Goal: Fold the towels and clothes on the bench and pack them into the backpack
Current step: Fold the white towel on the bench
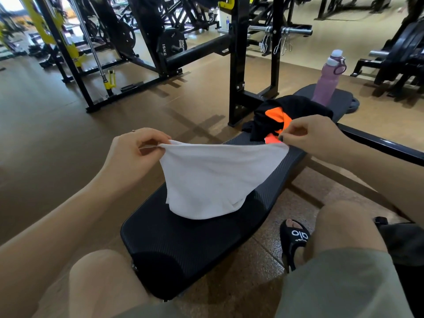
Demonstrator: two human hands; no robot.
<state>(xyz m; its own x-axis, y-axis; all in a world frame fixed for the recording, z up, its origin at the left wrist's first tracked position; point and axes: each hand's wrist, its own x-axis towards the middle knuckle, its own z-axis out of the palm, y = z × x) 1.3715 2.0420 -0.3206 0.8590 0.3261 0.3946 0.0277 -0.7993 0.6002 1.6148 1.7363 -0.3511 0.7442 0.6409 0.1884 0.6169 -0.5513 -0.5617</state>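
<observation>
A white towel [213,177] hangs doubled over above the black bench [183,249], its lower end resting on the pad. My left hand [135,150] pinches its left top corner and my right hand [314,136] pinches the right top corner, holding the upper edge stretched between them. Behind the towel, farther along the bench, lies a crumpled pile of black and orange clothes [282,118]. A dark bag-like object [403,244] shows at the right edge beside my right knee; I cannot tell whether it is the backpack.
A purple water bottle [327,81] stands upright at the far end of the bench. A black rack upright [238,65] rises just left of the clothes pile. My knees flank the bench's near end, with a sandalled foot [294,239] on the floor to the right.
</observation>
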